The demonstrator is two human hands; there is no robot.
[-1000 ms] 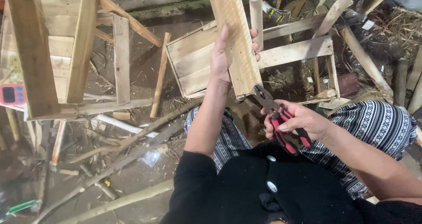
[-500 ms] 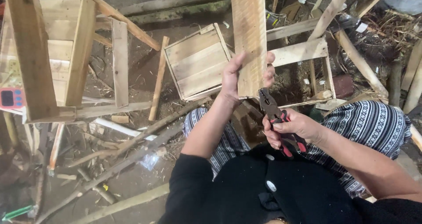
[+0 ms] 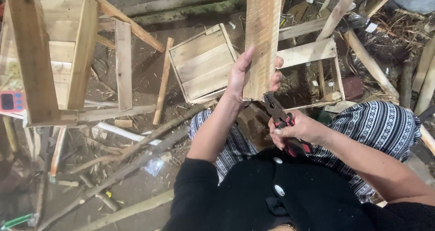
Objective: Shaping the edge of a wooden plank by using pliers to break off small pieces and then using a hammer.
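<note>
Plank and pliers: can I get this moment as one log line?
left hand: holds plank upright | right hand: grips pliers | pliers' nose at plank's bottom edge | person seated

Bare dirt [image 3: 145,72] between slatted panel [image 3: 201,63] and wooden frame [image 3: 59,54].

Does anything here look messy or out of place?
Yes. Loose sticks and wood offcuts lie scattered across the dirt ground, and a small slatted panel lies askew among them.
</note>
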